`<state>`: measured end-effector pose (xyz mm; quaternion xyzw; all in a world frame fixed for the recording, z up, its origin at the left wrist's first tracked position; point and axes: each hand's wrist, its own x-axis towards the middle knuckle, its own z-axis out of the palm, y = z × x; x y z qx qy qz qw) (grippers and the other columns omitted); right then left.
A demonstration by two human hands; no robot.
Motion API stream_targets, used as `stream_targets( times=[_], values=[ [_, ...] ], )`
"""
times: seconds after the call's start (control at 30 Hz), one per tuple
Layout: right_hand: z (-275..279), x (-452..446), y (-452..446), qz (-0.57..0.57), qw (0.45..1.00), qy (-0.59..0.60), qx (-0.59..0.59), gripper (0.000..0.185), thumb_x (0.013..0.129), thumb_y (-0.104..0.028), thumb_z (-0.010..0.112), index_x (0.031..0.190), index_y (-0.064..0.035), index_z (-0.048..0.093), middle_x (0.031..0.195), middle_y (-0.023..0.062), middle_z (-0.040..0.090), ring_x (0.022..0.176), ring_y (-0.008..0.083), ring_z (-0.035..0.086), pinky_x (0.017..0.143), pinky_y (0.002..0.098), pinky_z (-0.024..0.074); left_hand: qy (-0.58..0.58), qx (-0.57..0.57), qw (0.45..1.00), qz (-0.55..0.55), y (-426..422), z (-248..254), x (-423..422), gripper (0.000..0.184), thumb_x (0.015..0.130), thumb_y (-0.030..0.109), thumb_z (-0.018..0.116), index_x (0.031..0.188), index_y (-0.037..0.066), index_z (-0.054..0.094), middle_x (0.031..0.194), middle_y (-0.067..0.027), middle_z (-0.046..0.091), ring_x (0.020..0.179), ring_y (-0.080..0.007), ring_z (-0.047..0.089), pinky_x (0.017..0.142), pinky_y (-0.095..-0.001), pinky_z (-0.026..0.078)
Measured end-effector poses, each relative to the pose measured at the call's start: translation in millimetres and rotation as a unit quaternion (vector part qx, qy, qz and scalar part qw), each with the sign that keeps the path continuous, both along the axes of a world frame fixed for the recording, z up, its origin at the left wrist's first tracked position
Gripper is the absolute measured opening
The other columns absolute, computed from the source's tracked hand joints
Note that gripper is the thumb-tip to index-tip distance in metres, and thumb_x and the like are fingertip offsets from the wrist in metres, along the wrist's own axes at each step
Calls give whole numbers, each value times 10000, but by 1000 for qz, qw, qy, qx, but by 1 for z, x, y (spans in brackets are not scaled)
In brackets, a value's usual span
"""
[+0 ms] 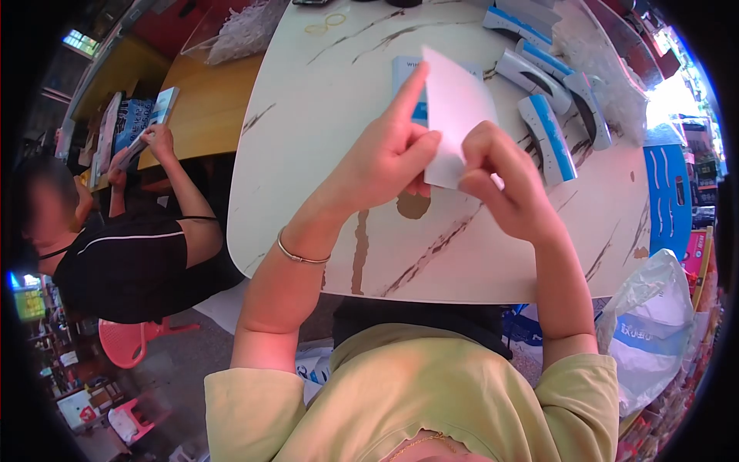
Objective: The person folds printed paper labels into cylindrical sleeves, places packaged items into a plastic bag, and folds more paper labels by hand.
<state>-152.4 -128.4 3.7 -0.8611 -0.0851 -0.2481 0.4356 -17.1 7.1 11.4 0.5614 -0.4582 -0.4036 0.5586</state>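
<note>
Above the marble-patterned table (308,192), my left hand (392,158) has its index finger stretched along the left edge of a white sheet (458,115), with the thumb at the sheet's lower left. My right hand (508,181) has its fingers curled and pinched at the sheet's lower right edge. The sheet is tilted and slightly blurred. Behind it, mostly covered, lies a light blue printed item (408,69). Several white and blue curved objects lie to the right, the nearest one (548,138) beyond my right hand.
A co-worker (131,262) sits at the left by a wooden table (208,100), holding a flat item. Clear plastic wrapping (616,92) lies at the table's right. A plastic bag (647,331) hangs near the right front edge. A blue panel (668,196) stands beyond the right edge.
</note>
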Motion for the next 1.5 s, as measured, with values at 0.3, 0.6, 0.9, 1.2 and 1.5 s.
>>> stream_targets(
  times=[0.3, 0.6, 0.9, 1.2, 1.5],
  values=[
    [66, -28, -118, -110, 871, -254, 405, 129, 917, -101, 444, 959, 1, 512, 863, 71, 504, 689, 145, 513, 728, 240, 450, 152, -98, 976, 123, -1, -1, 26, 692, 897, 114, 402, 1354, -28, -98, 809, -159, 610, 588, -188, 598, 516, -264, 497],
    [98, -57, -273, -586, 745, -72, -310, 443, 855, -268, 536, 1245, -80, 442, 1199, 123, 514, 1075, 227, 517, 876, 328, 411, 185, -144, 962, 139, -3, 7, 15, 685, 902, 132, 403, 1362, -10, -84, 952, -187, 596, 700, -225, 633, 566, -265, 514],
    [60, -3, -42, -272, 904, -125, -306, 503, 568, 82, 613, 991, -187, 659, 1122, 44, 584, 951, 252, 551, 768, 333, 481, 233, -145, 961, 30, 0, 4, 13, 691, 900, 104, 400, 1367, 29, -104, 985, -209, 584, 724, -239, 636, 602, -314, 538],
    [28, -5, -19, -36, 984, -142, -101, 205, 596, 2, 653, 799, -24, 655, 828, 92, 654, 847, 264, 632, 691, 305, 510, 379, -85, 912, 135, -7, -15, 28, 506, 845, 246, 583, 1188, -45, 352, 1088, -141, 526, 912, -185, 582, 759, -320, 514],
    [17, -12, -13, -30, 997, -36, 68, 222, 693, 87, 596, 907, 25, 588, 829, 95, 646, 772, 142, 629, 655, 224, 493, 369, -83, 924, 48, -2, -16, 21, 370, 854, 249, 564, 1176, 88, 480, 1095, -86, 543, 981, -173, 549, 829, -334, 471]
  ],
)
